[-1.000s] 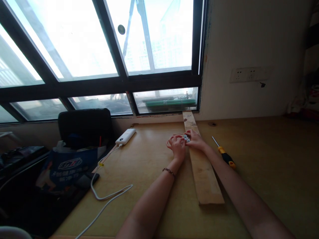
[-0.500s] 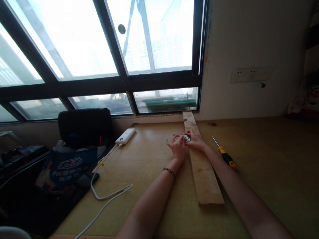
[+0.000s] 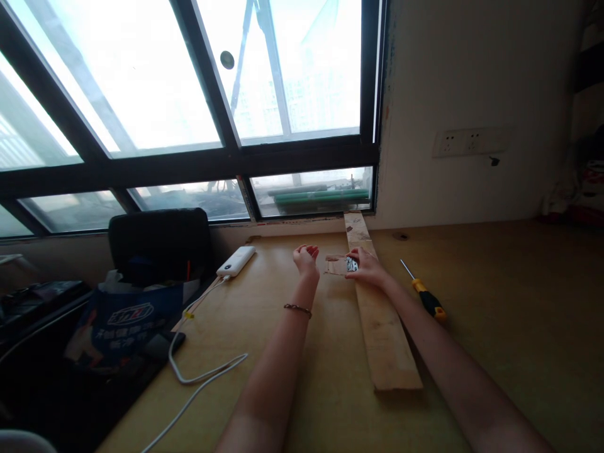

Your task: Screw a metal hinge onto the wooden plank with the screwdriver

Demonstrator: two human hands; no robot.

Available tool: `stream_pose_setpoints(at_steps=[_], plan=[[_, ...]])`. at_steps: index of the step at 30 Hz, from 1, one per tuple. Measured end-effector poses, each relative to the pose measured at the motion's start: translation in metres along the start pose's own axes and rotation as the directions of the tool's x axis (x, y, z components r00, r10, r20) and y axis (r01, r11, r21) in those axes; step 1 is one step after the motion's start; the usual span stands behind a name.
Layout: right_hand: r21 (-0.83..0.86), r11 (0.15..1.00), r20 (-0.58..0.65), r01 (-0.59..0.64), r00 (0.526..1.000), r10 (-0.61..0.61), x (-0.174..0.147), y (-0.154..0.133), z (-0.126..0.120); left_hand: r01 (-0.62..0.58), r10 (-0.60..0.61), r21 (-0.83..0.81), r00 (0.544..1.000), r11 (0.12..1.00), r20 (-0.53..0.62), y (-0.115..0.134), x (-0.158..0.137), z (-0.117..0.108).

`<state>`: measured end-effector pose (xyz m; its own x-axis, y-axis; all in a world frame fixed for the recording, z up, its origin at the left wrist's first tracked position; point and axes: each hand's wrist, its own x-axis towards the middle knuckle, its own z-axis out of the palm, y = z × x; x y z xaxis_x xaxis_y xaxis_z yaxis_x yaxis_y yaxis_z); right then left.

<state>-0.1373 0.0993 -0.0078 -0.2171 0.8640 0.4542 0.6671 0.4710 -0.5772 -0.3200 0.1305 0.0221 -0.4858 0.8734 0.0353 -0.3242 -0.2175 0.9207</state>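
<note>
A long wooden board runs away from me across the table towards the window. At its left side sits a small piece of wood, with a silvery metal hinge at the join between them. My right hand rests over the board, its thumb and fingers closed on the hinge's edges. To the left, apart from the wood, my left hand is turned palm upward with its fingers curled in. Whatever those fingers hold, if anything, is too small to make out.
A yellow-and-black screwdriver lies right of my right forearm. At the left, a white power bank trails a white cable. Beyond the table's left edge stand a black chair and a blue bag. The window bounds the back.
My left hand has come off the hinge, moved left and turned palm upward. The small piece of wood now shows. My right hand stays on the hinge.
</note>
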Motion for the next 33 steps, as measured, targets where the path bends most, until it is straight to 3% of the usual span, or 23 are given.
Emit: stream_pose_setpoints(at_steps=[2,3,5,7,9,11,13,17,33], plan=[[-0.008,1.0,0.004,0.003,1.0,-0.003,0.0,0.0,-0.001,0.07,-0.071,0.044,0.997,0.997,0.027,0.004,0.009,-0.003],[-0.009,1.0,0.006,0.003,1.0,-0.003,0.0,0.0,-0.001,0.042,-0.05,0.115,0.997,0.992,0.064,0.004,0.009,-0.003],[-0.005,1.0,0.008,0.003,1.0,-0.003,0.0,0.0,-0.001,-0.131,0.068,0.319,0.977,0.939,0.203,0.001,0.002,-0.002],[0.002,1.0,0.009,-0.006,1.0,0.006,0.0,0.0,-0.001,-0.367,0.165,0.512,0.903,0.777,0.397,-0.005,-0.012,0.002],[-0.001,1.0,0.005,-0.008,1.0,0.008,0.0,-0.001,-0.001,-0.518,0.162,0.631,0.831,0.578,0.533,-0.01,-0.028,0.007],[-0.018,1.0,0.002,-0.002,1.0,0.002,0.0,-0.002,-0.001,-0.561,0.124,0.703,0.812,0.438,0.571,-0.013,-0.04,0.012],[-0.04,0.999,0.003,0.006,1.0,-0.005,0.0,-0.004,-0.001,-0.55,0.107,0.752,0.827,0.365,0.553,-0.015,-0.048,0.015],[-0.061,0.998,0.003,0.009,1.0,-0.009,0.0,-0.004,-0.001,-0.513,0.099,0.793,0.854,0.329,0.511,-0.018,-0.051,0.017],[-0.094,0.995,0.006,0.012,1.0,-0.012,0.002,-0.003,0.0,-0.5,0.172,0.797,0.866,0.338,0.47,-0.031,-0.054,0.019]])
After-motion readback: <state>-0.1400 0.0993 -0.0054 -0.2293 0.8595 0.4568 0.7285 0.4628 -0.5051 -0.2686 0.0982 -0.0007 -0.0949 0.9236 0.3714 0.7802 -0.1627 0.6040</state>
